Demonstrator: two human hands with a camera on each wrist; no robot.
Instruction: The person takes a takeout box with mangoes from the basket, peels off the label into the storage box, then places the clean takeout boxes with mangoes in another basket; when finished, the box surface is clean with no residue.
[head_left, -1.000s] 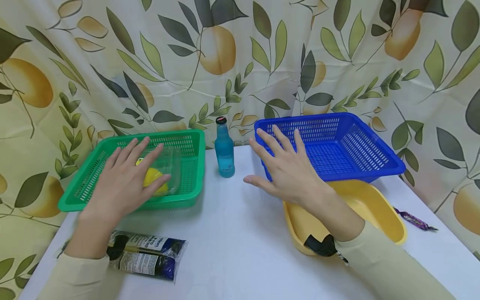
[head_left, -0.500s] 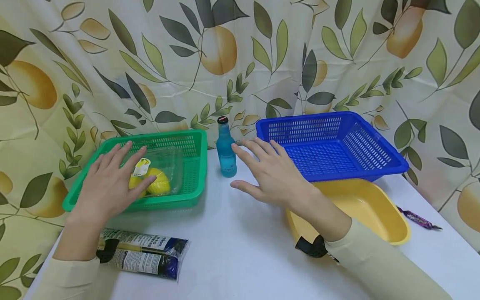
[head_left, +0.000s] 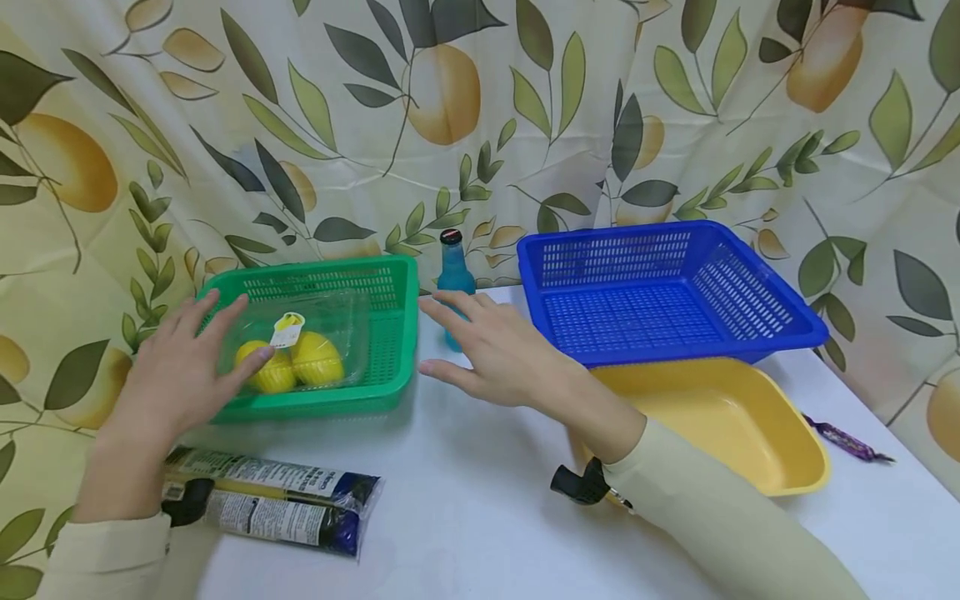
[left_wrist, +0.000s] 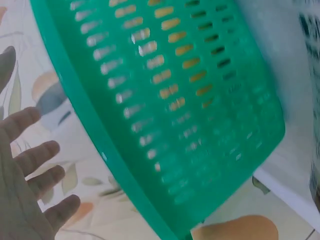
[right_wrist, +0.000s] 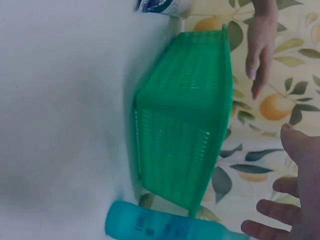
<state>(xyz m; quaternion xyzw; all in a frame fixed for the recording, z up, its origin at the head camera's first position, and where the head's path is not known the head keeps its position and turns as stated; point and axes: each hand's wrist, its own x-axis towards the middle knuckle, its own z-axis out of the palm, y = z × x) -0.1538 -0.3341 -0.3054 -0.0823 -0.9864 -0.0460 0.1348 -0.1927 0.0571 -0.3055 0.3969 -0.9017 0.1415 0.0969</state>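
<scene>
My left hand [head_left: 176, 367] hovers over the left side of the green basket [head_left: 393, 333], fingers spread and holding nothing. Inside that basket lies a clear plastic box [head_left: 356, 333] with two yellow round things [head_left: 318, 358] and a tag showing through it. My right hand [head_left: 498, 350] is in the air near the middle, fingers extended and apart, also holding nothing. Behind it in the head view stands a blue bottle [head_left: 453, 271] with a dark cap, partly covered by the fingers. In the right wrist view the bottle [right_wrist: 155, 222] appears beside the basket, apart from the hand.
At the right sit a blue basket [head_left: 630, 312] and, in front of it, a yellow tub [head_left: 705, 408]. A purple wrapped candy [head_left: 847, 440] lies near the right edge. A printed plastic packet [head_left: 277, 504] rests at the front left. A patterned curtain [head_left: 495, 108] hangs behind.
The right hand has moved left from near the blue basket to in front of the bottle. The left hand has drawn left and slightly down, uncovering more of the plastic box.
</scene>
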